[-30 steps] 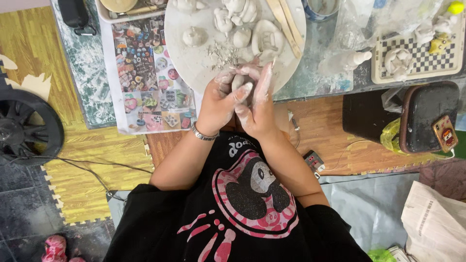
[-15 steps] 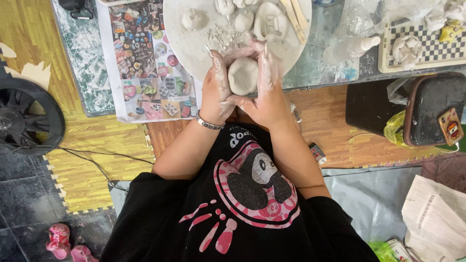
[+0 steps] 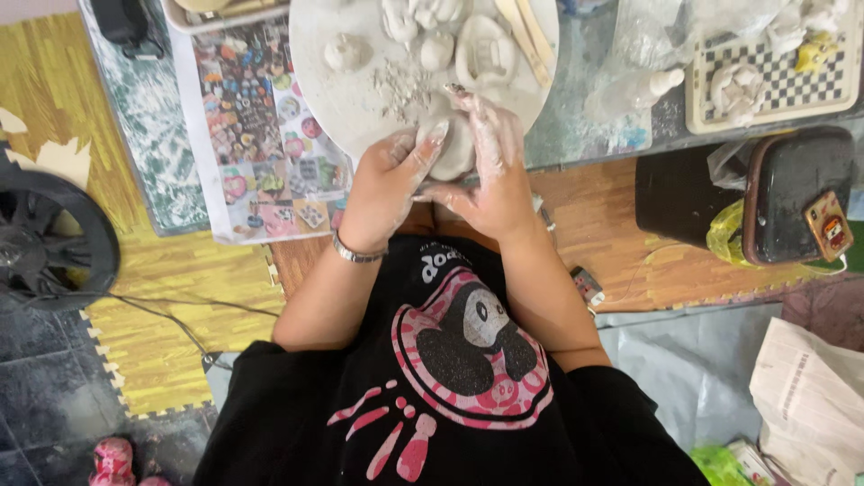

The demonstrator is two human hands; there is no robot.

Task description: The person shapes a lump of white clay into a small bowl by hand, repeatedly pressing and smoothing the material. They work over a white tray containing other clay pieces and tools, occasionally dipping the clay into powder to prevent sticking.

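Grey clay lump (image 3: 453, 148) cupped between left hand (image 3: 387, 184) and right hand (image 3: 490, 171)

Matt grey clay lump (image 3: 452, 148) is lying between the left hand (image 3: 387, 189) and right hand (image 3: 490, 175), both dusted with dry clay; round board (image 3: 346, 94) looking chalky, bracelet (image 3: 356, 255) showing shiny metal.

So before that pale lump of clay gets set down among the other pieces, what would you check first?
1. Both hands on the pale grey clay lump: ok; left hand and right hand cup it.
2. Bare spot on the round white board: ok, at its near left.
3. Loose clay crumbs swept away: not ok.
4. Wooden sticks out of the way: ok, at the right rim.
5. Lump's underside smooth: cannot tell.
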